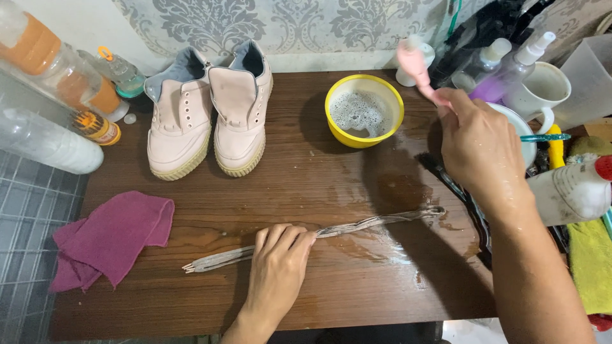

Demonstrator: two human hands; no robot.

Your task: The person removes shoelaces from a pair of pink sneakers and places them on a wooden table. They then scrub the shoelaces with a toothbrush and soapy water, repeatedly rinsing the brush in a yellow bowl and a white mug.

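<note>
Pinning grey shoelaces (319, 233) flat near table's (357, 293) front edge, left hand (278, 262) fingers pressing down; laces running left-right; right hand (479, 141) gripping pink brush (415, 67) above right end.

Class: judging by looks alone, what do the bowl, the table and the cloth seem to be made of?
Bowl: probably plastic, smooth glossy yellow with a thin rim. Table: wood or wood-look laminate, dark brown with visible grain and wet sheen. Cloth: soft matte fabric, magenta, rumpled in folds.
</note>
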